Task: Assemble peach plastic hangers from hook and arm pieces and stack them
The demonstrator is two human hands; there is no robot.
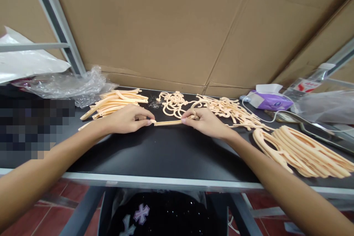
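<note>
Between my two hands a narrow peach plastic hanger part [168, 122] spans level, just above the black tabletop. My left hand [128, 118] pinches one end of it between thumb and fingers. The other end is gripped by my right hand [206, 121], where a curved hook-like piece [203, 102] also shows among the fingers. How the pieces join there is hidden. Beside my left hand lies a pile of long peach strips [118, 103]. Behind my hands is a heap of curved hooks [173, 103], and a heap of smaller arm pieces [225, 108] lies behind my right hand.
Folded peach hangers [306, 153] are stacked at the right. Behind them are a purple tissue pack [271, 99], a white cable [273, 119] and a plastic bottle [318, 77]. Crumpled clear plastic [88, 84] lies back left. A cardboard wall [155, 25] closes the rear.
</note>
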